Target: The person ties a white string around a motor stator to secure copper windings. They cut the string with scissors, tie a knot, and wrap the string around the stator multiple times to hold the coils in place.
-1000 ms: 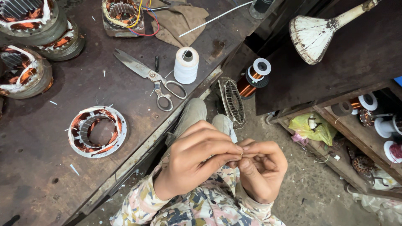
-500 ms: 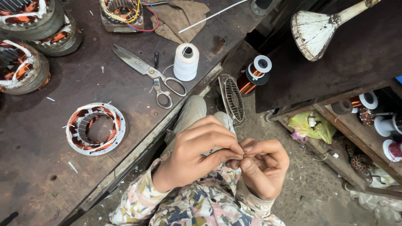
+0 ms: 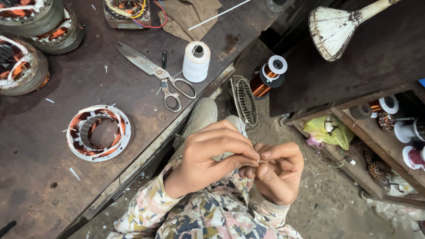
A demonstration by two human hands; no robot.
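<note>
I read the view from left to right. On the tabletop (image 3: 53, 194) I count three wound stators at 10 o'clock, one open stator ring (image 3: 98, 132) at 9 o'clock, one pair of scissors (image 3: 156, 75) and one white thread spool (image 3: 196, 62) at 11 o'clock. Below centre, the left hand (image 3: 208, 161) meets the right hand (image 3: 276, 172) fingertip to fingertip. Each grip is pinched together on something very small at the contact point; I cannot tell what it is, possibly fine wire. That item sits between both hands, at 3 o'clock from the left hand, equally near both. Its long axis is not visible. One copper wire spool (image 3: 268, 77) stands at 12 o'clock above the hands.
</note>
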